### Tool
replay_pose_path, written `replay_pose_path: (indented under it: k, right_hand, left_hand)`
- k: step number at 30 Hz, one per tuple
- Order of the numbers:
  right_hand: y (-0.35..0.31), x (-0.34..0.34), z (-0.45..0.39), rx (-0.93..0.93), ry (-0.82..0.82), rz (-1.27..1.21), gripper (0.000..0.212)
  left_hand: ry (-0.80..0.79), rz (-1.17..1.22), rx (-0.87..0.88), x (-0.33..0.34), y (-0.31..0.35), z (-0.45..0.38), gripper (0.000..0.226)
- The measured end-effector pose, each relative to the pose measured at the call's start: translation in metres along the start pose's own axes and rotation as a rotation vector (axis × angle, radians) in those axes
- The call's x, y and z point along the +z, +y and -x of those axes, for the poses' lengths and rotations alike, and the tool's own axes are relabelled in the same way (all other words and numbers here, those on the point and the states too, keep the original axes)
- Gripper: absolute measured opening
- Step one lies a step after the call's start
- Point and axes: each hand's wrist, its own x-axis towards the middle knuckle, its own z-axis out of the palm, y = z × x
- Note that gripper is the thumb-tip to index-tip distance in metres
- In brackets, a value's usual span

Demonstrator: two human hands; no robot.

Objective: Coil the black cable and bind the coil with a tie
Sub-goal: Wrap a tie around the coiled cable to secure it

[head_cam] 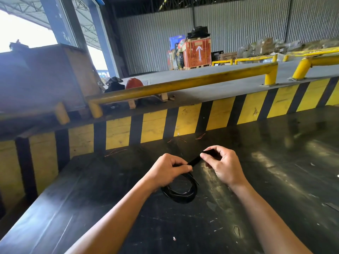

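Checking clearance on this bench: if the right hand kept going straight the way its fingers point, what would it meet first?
Probably the left hand: the right hand points left along the flat black tie strap stretched between them, above the coiled black cable.

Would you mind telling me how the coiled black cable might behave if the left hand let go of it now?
The coiled black cable would probably spring looser: the tie is stretched out between both hands, not yet closed. It looks thin and light, and lying flat on the table it seems unlikely to roll.
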Motion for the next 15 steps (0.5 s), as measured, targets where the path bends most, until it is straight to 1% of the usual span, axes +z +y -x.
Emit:
replay_pose_path:
  k: [2, 4, 7, 9, 12, 14, 15]
  right_hand:
    - [0.0, 0.0, -0.002, -0.06, 0.046, 0.158, 0.01]
    - [0.001, -0.002, -0.002, -0.097, 0.05, 0.253, 0.009]
    - [0.0, -0.002, -0.001, -0.131, -0.02, 0.358, 0.009]
    - [-0.004, 0.002, -0.001, -0.141, -0.071, 0.387, 0.009]
    - [-0.012, 0.005, 0.0, -0.094, -0.18, 0.315, 0.004]
    - [-0.02, 0.003, 0.0, -0.041, -0.308, 0.161, 0.002]
    - [-0.024, 0.002, 0.001, -0.016, -0.357, 0.075, 0.004]
  left_hand:
    - [0.032, 0.004, 0.022, 0.002, 0.003, 0.0, 0.012]
    - [0.083, 0.036, 0.047, 0.001, 0.006, 0.0, 0.012]
    - [0.148, 0.101, 0.068, -0.001, 0.01, 0.0, 0.015]
    - [0.151, 0.133, 0.089, 0.0, 0.013, 0.0, 0.015]
    - [0.158, 0.116, 0.132, 0.002, 0.018, 0.0, 0.011]
    - [0.192, 0.071, 0.148, 0.001, 0.018, 0.0, 0.012]
    - [0.209, 0.067, 0.15, 0.001, 0.017, 0.0, 0.012]
